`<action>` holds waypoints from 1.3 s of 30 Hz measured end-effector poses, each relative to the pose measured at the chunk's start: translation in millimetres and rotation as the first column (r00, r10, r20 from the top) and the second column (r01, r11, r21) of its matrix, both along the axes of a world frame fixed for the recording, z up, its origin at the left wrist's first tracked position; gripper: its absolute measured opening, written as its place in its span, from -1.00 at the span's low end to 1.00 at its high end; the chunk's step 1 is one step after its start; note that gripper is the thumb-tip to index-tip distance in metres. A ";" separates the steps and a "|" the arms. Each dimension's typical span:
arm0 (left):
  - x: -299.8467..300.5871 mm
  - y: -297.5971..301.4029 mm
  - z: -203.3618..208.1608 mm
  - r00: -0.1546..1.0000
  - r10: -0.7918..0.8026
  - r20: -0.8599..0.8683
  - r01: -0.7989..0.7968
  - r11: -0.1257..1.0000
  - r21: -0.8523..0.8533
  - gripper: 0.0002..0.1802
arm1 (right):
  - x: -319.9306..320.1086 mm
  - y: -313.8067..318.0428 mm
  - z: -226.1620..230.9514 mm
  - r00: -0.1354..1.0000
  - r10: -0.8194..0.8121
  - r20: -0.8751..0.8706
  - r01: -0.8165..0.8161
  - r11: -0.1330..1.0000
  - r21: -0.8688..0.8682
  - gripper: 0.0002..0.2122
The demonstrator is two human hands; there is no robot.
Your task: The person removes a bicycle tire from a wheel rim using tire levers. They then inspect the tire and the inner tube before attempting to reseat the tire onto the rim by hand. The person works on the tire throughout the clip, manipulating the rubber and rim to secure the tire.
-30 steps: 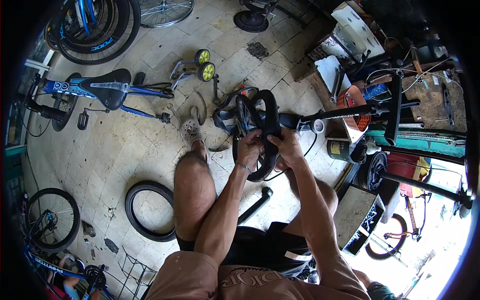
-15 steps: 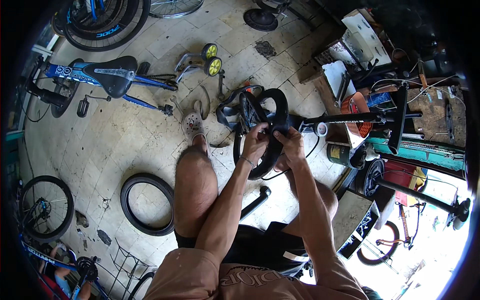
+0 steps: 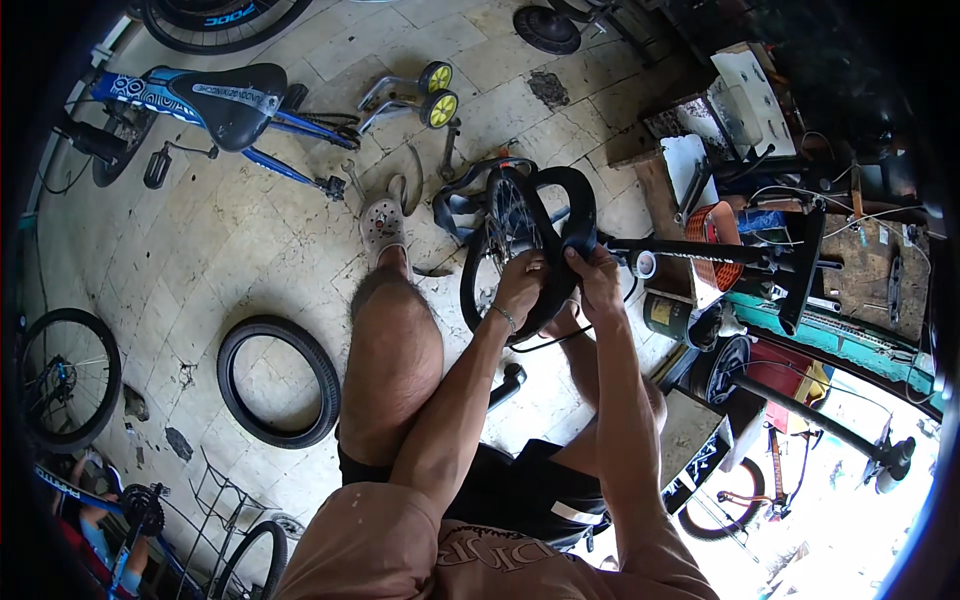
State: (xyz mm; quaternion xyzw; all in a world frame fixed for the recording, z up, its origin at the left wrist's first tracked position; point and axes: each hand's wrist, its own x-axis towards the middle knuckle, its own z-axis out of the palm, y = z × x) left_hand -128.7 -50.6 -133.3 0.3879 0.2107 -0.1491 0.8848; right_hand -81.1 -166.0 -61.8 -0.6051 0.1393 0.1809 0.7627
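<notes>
Between my legs, a small spoked bicycle wheel (image 3: 508,215) stands tilted, with a black tyre (image 3: 580,200) partly around it and bulging out to its right side. My left hand (image 3: 522,290) is closed on the tyre at the wheel's near side; its fingertips are partly hidden. My right hand (image 3: 598,283) pinches the bulging tyre, thumb on top. Just beyond the wheel's left side, a flat dark rubber loop (image 3: 447,208) lies on the floor. A floor pump (image 3: 690,250) with a round gauge extends right from beside my right hand.
A loose tyre (image 3: 232,375) lies left of my leg. A blue bicycle (image 3: 240,105), training wheels (image 3: 438,108) and a wrench (image 3: 352,180) are on the tiles ahead. An orange basket (image 3: 716,245) and cluttered workbench (image 3: 870,265) stand right. Another wheel (image 3: 112,375) is far left.
The view has shifted slightly. My right hand has moved a little right with the tyre, widening the gap between my hands. The wheel has tilted so more of its spokes show.
</notes>
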 end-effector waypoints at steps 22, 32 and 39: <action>5.6 5.6 7.6 1.000 -0.006 0.024 0.003 0.994 0.114 -0.83 | -11.8 6.9 -1.7 0.995 0.058 0.080 -0.019 0.904 -0.427 -0.84; 2.5 7.6 16.9 0.996 0.047 -0.073 -0.048 0.999 -0.008 -0.78 | -14.9 9.8 1.9 0.978 0.168 0.125 -0.001 0.598 -0.801 -0.77; 1.9 0.9 6.3 1.000 0.005 0.001 -0.005 0.999 0.051 -0.81 | -13.7 -5.3 -3.0 0.974 0.205 0.096 -0.038 0.567 -0.823 -0.76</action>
